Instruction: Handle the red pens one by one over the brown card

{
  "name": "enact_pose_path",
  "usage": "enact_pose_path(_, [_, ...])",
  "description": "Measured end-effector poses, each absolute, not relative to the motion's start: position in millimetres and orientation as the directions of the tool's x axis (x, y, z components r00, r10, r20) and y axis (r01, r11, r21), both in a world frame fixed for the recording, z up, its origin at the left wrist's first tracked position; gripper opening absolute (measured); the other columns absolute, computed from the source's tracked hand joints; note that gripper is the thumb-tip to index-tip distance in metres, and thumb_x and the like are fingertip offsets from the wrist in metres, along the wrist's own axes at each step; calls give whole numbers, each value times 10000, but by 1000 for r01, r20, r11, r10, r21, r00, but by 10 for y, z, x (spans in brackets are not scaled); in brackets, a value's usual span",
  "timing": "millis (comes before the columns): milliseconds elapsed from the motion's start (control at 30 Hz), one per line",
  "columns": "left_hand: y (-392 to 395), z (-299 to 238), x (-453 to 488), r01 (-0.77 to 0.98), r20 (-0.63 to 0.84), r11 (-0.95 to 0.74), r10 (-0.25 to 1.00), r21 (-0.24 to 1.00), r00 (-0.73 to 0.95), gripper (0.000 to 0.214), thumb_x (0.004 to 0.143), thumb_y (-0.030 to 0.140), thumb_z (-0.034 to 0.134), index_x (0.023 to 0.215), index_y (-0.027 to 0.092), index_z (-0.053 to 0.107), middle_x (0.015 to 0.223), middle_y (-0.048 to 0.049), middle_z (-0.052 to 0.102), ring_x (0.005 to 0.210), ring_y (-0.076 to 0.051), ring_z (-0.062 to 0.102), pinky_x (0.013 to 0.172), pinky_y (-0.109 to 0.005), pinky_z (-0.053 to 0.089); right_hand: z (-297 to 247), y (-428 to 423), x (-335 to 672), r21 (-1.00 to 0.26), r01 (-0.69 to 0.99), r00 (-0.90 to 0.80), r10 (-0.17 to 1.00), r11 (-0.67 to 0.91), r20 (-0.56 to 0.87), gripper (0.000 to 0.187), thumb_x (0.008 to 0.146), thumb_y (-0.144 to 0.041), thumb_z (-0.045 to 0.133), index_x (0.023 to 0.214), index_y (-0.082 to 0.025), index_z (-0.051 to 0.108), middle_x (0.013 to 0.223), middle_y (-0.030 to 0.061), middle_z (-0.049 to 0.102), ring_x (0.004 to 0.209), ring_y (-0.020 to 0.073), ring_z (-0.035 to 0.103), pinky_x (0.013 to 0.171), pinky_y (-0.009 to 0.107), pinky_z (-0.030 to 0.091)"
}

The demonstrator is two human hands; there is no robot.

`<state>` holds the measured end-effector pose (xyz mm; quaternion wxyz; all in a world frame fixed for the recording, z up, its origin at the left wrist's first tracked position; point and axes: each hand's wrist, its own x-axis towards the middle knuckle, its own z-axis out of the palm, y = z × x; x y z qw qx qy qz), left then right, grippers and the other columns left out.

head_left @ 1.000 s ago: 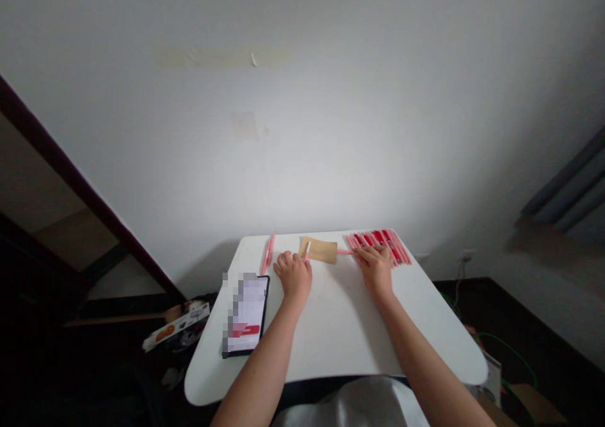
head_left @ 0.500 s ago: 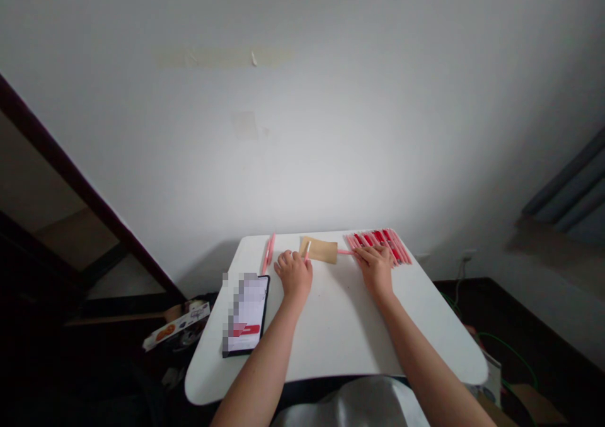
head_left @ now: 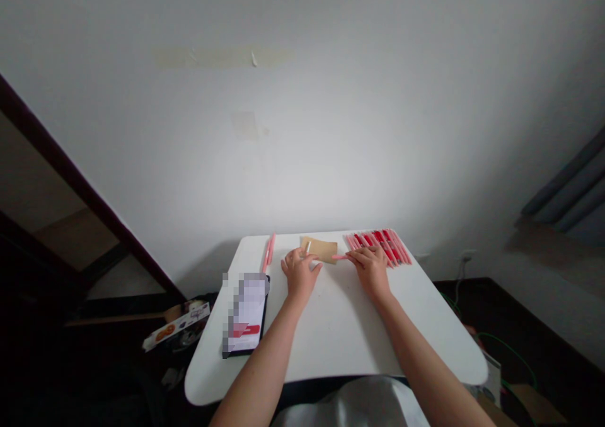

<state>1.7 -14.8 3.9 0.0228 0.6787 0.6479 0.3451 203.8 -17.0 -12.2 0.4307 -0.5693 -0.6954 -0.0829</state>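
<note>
On the white bench (head_left: pixel 331 332), in the lower middle of the frame, both hands are at work around a brown card (head_left: pixel 324 248). The right hand (head_left: pixel 372 269), right of centre, pinches a pink pen (head_left: pixel 339 257) between thumb and fingers; the pen lies nearly level, its free end pointing left across the card's lower right corner. The left hand (head_left: pixel 301 273) sits at the card's lower left, fingers bent and thumb reaching toward the right — whether it grips something between thumb and forefinger, I cannot tell. A small white stick (head_left: pixel 309 247) shows over the card's left part, just beyond those fingers; its lower end is hidden. As for progress, the work looks to be partway through: a row of pens (head_left: pixel 382 240), pink with red among them, lies side by side at the bench's far right corner, partly behind the right hand, while a small group of pens (head_left: pixel 269 250) lies at the far left. Which group counts as finished, the picture does not settle — but the pen in the right hand seems to be the one in hand now, and its handling does not look complete. A phone (head_left: pixel 250 310) rests at the bench's left, its screen partly blurred.
</note>
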Motion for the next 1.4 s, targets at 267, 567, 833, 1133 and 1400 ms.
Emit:
enact_pose_path(267, [-181, 55, 43, 855, 389, -117, 916, 505, -104, 133, 689, 290, 773, 813, 337, 756, 1223, -37, 594, 1213, -311, 422, 1047, -638, 251, -83, -206, 1974, -350, 857, -79, 769, 378, 635, 240, 928, -385, 522, 946, -328, 754, 910, 31, 710, 1004, 258, 463, 853, 399, 299])
enact_pose_path(567, [-166, 29, 54, 857, 312, -87, 946, 508, -89, 115, 711, 296, 755, 809, 355, 756, 1270, 1, 590, 1246, -287, 405, 1098, -632, 174, -101, -200, 1953, -362, 848, -116, 803, 386, 584, 169, 888, -336, 596, 951, -328, 752, 942, 32, 703, 1025, 251, 448, 884, 407, 302])
enact_pose_path(833, [-182, 28, 68, 860, 316, -102, 946, 500, -72, 87, 734, 305, 731, 809, 340, 757, 1298, -14, 578, 1248, -298, 402, 1085, -664, 168, -73, -222, 1931, -360, 834, -134, 785, 419, 605, 168, 888, -310, 597, 955, -335, 748, 959, 24, 707, 1016, 246, 450, 880, 410, 302])
enact_pose_path(1133, [-189, 48, 74, 865, 310, -96, 948, 493, -71, 94, 735, 304, 734, 810, 356, 756, 1286, 0, 589, 1248, -289, 408, 1092, -668, 166, -96, -202, 1932, -354, 840, -127, 783, 411, 609, 168, 871, -266, 618, 948, -337, 749, 980, 14, 710, 1023, 247, 451, 881, 408, 303])
enact_pose_path(1400, [-188, 56, 71, 874, 318, -109, 946, 474, -54, 74, 746, 334, 723, 813, 335, 753, 1285, -19, 582, 1240, -287, 415, 1084, -671, 186, -104, -193, 1964, -325, 842, -180, 793, 429, 582, 167, 885, -312, 596, 952, -315, 749, 938, 36, 728, 1018, 247, 492, 935, 430, 291])
